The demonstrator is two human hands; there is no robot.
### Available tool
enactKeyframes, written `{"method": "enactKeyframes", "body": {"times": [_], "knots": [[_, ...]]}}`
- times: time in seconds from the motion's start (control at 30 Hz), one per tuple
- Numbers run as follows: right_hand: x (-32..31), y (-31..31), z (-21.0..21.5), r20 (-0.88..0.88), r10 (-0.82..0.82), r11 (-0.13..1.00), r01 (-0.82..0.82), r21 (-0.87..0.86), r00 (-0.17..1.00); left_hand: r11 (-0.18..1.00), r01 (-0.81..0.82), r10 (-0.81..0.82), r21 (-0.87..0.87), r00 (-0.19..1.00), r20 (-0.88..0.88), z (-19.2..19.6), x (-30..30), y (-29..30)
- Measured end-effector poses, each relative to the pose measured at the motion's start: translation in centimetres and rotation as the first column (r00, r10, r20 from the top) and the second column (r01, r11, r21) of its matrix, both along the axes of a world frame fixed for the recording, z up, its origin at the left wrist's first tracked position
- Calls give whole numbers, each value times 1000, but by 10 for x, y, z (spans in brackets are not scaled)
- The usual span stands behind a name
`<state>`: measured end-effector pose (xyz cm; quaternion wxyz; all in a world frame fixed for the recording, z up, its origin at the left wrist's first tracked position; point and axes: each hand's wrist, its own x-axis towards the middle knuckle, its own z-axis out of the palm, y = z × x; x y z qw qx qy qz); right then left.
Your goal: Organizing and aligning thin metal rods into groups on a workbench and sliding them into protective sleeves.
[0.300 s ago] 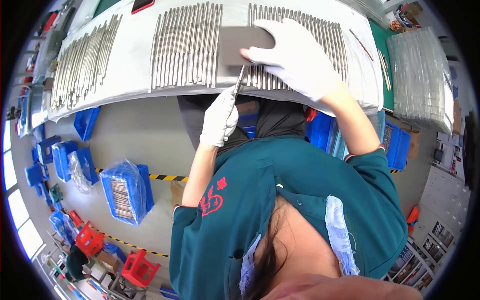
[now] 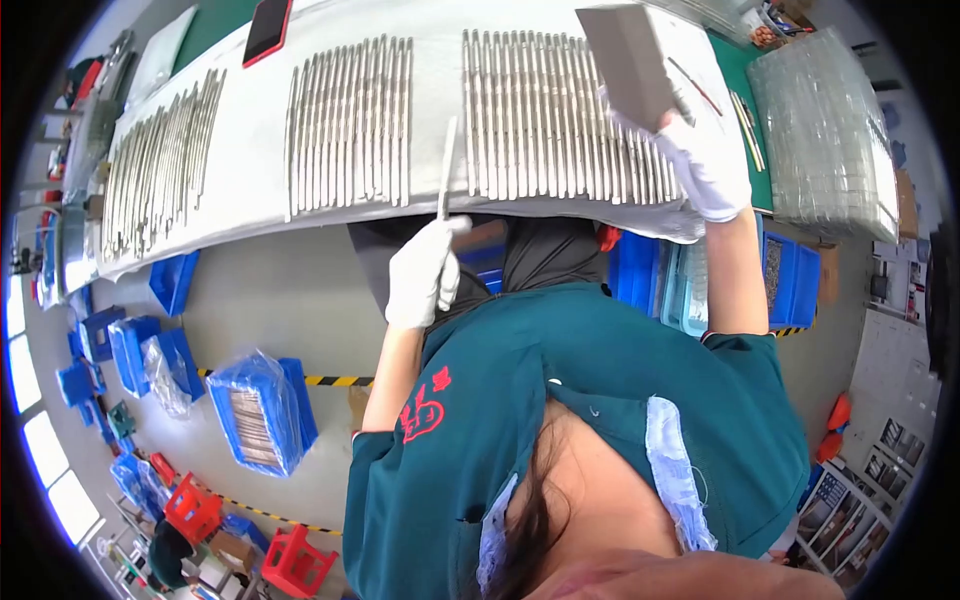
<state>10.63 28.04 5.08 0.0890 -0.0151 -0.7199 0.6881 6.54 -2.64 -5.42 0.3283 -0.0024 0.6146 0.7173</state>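
My left hand [image 2: 422,272], in a white glove, is closed around the lower end of a thin metal rod [image 2: 448,165]. The rod points away from me over the table's near edge, between two rows of similar rods. My right hand [image 2: 705,170], also gloved, grips a flat grey-brown rectangular pad [image 2: 630,65] by its near end. This pad is lifted above the right end of the right row of rods [image 2: 525,120]. A middle row [image 2: 350,125] lies to the left of the held rod, and a less even row [image 2: 165,165] lies farther left.
A red-edged phone [image 2: 267,30] lies at the table's far side. On the right, thin sticks [image 2: 748,130] rest on green matting beside a plastic-wrapped stack [image 2: 825,135]. Blue bins [image 2: 640,270] stand below the table's right part; a bagged blue crate [image 2: 258,415] sits on the floor at left.
My right hand has moved right with the pad, away from the rod. The rod in my left hand now stands apart from the pad, tilted less. The whole view has shifted slightly.
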Motion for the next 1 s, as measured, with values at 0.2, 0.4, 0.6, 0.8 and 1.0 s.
{"method": "enactKeyframes", "body": {"times": [0.2, 0.4, 0.6, 0.8, 1.0], "knots": [[-23, 28, -27, -84, 255, 439, -193, -878, 963, 933, -351, 332, 74, 765, -552, 30, -3, -21], [-53, 99, -56, -268, -464, 826, 522, 212, 844, 953, -185, 301, 238, 652, -696, 80, -40, -2], [-63, 120, -87, -301, -643, 725, 687, 58, 704, 733, -184, -656, -655, 59, -752, 70, -104, 42], [-67, 96, -69, -331, -555, 807, 591, 10, 763, 703, -229, -708, -673, -147, -690, 50, -146, 60], [-67, 92, -66, -405, -491, 828, 558, 58, 771, 659, -171, -737, -733, 47, -674, 65, -138, 81]]}}
